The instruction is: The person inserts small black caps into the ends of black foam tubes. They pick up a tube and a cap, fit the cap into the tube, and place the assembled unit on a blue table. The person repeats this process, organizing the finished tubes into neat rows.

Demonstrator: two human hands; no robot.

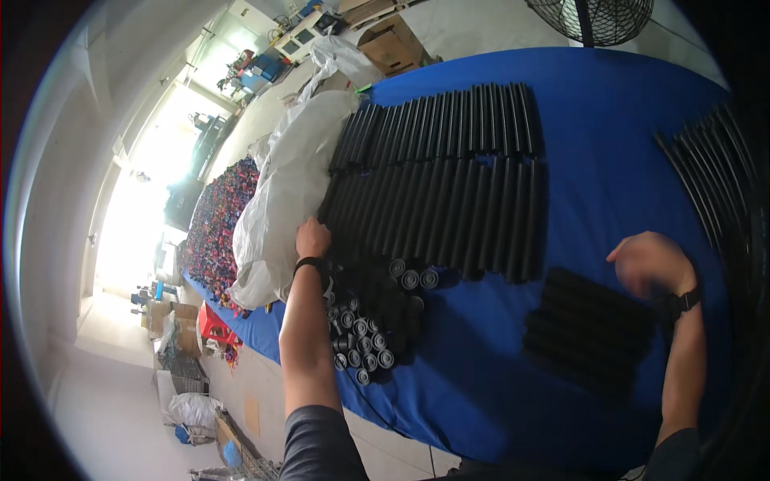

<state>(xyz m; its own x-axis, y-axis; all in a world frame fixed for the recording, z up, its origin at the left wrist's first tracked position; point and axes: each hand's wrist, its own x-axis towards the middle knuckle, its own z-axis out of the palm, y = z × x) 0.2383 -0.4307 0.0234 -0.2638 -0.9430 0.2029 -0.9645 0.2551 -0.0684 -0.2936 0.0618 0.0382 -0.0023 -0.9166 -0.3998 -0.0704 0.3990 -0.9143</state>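
Black tubes (437,212) lie in two packed rows across the middle of the table, one row beyond the other. At the left end of the nearer row is the left hand (314,239), its fingers bunched together; their tips are hidden, so I cannot tell whether they pinch a tube. The right hand (651,264) is blurred beside a dark stack (585,333); its thumb sticks out, but I cannot tell how the other fingers stand. The left forearm partly hides a cluster of round-ended pieces (369,341), and more tubes at far right fade into the dark rim.

Blue cloth (609,160) covers the table. A white plastic sheet (293,176) lies between the rows and a colourful heap (220,224). Beyond stand a cardboard box (395,44) and a fan (589,20), cut off above.

Both rows' long axes run near to far; the stack's ridges run roughly left to right.
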